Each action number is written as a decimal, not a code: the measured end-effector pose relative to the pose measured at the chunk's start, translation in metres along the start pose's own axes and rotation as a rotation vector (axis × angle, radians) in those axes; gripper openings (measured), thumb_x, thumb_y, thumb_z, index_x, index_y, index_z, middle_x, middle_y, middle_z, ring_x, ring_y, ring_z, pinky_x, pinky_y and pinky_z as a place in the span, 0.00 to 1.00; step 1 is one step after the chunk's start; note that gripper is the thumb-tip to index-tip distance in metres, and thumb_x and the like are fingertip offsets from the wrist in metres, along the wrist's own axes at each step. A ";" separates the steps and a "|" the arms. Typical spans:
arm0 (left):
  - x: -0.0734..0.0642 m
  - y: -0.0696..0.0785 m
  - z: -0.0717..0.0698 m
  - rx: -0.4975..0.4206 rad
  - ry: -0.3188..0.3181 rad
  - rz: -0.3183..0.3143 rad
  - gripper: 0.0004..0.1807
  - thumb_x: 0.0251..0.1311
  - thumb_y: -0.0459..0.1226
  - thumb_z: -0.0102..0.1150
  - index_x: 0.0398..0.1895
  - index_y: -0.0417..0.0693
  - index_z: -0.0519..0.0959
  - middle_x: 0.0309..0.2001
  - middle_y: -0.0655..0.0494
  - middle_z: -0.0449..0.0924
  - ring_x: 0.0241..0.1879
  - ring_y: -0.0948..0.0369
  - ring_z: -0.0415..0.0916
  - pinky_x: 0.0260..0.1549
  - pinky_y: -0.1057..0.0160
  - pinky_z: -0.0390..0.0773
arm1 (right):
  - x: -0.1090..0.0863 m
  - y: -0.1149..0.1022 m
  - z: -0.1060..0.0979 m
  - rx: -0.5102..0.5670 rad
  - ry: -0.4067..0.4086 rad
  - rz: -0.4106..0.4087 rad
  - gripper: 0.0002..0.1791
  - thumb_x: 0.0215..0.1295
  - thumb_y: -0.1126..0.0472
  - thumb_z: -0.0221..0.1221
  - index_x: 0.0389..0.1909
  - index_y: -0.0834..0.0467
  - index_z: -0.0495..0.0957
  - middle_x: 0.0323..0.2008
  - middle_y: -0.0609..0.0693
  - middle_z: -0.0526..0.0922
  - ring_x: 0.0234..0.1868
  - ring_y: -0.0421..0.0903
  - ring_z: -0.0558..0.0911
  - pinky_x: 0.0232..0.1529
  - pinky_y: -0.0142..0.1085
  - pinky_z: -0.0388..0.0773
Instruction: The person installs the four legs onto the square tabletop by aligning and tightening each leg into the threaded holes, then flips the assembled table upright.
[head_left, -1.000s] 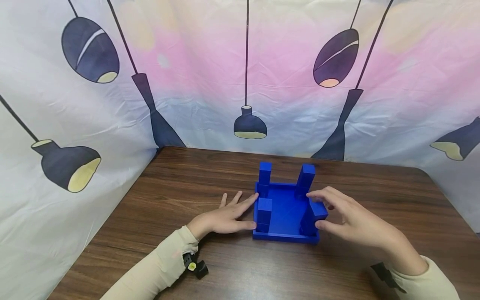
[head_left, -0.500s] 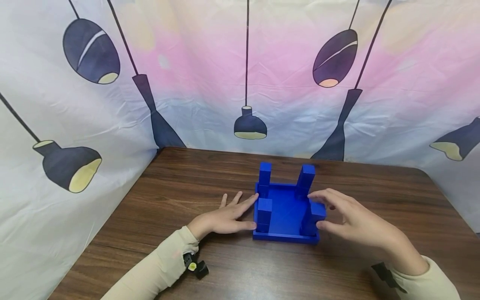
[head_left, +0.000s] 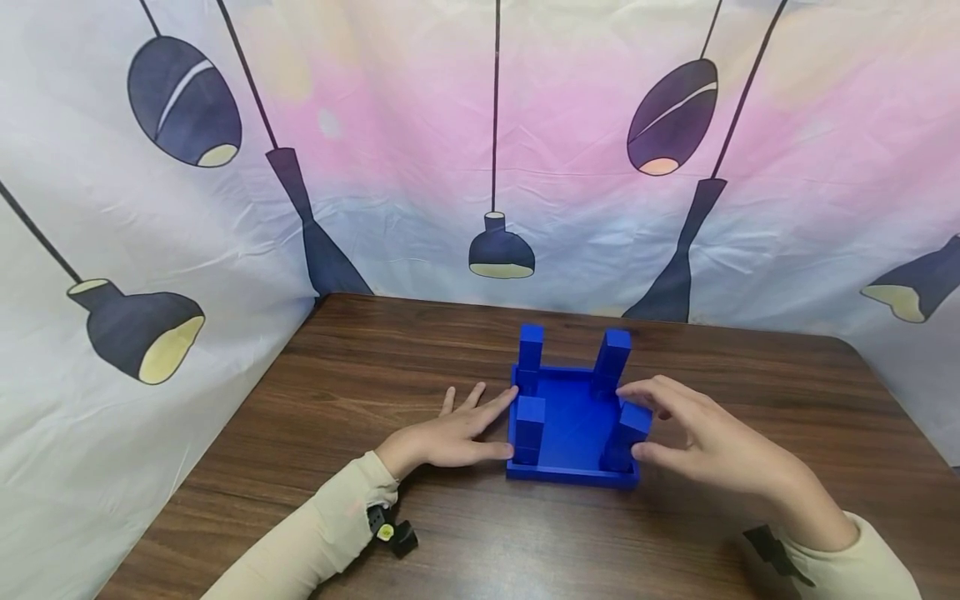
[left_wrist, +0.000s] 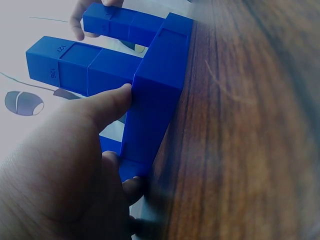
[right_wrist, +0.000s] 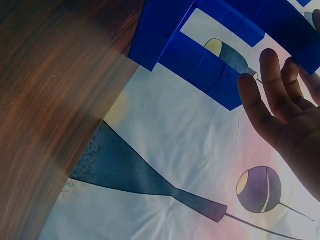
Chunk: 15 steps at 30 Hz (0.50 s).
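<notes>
A blue square tray (head_left: 573, 475) lies on the table with an upright blue post at each corner. My left hand (head_left: 450, 437) rests beside it, fingers spread and straight. In the left wrist view, the thumb and fingertips of that hand touch the tray's outer wall (left_wrist: 152, 105). At the near right corner stands a blue post (head_left: 626, 429), its top slightly askew. My right hand (head_left: 693, 433) pinches this post near its top, thumb on the near side, fingers behind. A near left post (head_left: 529, 429), a far left post (head_left: 530, 354) and a far right post (head_left: 613, 362) stand untouched.
Brown wood-grain table (head_left: 360, 358) surrounds the tray. Behind it hangs a cloth backdrop (head_left: 405, 150) printed with lamps. Numbers mark one post (left_wrist: 60, 62). A black strap with a small device (head_left: 390, 533) sits at the left sleeve.
The near right post has turned a little between my right fingers and thumb, its top shifting angle. My left hand and the tray have stayed in place.
</notes>
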<state>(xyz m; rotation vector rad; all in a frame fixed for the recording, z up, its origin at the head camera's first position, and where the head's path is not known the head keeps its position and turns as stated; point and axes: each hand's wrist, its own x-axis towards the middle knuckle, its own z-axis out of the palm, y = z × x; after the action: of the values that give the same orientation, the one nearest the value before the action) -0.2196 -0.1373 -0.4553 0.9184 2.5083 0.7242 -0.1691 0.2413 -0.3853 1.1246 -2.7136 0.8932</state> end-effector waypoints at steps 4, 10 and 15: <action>0.001 -0.002 0.001 -0.011 0.007 0.005 0.53 0.72 0.71 0.46 0.88 0.59 0.39 0.86 0.56 0.43 0.83 0.45 0.21 0.71 0.32 0.14 | 0.000 0.000 0.000 -0.004 0.001 -0.012 0.31 0.71 0.56 0.71 0.71 0.42 0.71 0.65 0.43 0.78 0.60 0.41 0.80 0.51 0.42 0.84; 0.000 0.000 0.000 -0.004 -0.002 -0.003 0.52 0.73 0.70 0.46 0.88 0.60 0.38 0.86 0.57 0.42 0.83 0.45 0.20 0.71 0.32 0.14 | 0.000 -0.001 0.000 0.005 0.001 -0.001 0.30 0.71 0.54 0.70 0.71 0.43 0.71 0.64 0.42 0.79 0.56 0.40 0.79 0.46 0.37 0.83; 0.000 0.002 -0.001 0.001 -0.003 -0.009 0.50 0.74 0.68 0.46 0.88 0.61 0.38 0.86 0.59 0.42 0.83 0.46 0.21 0.71 0.31 0.15 | 0.002 -0.001 -0.001 0.025 -0.012 -0.004 0.33 0.71 0.53 0.71 0.73 0.44 0.70 0.66 0.45 0.78 0.61 0.42 0.80 0.49 0.38 0.83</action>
<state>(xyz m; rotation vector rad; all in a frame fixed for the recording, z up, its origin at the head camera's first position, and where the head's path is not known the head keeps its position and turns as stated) -0.2196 -0.1366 -0.4535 0.9073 2.5089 0.7176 -0.1697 0.2401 -0.3837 1.1439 -2.7161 0.9254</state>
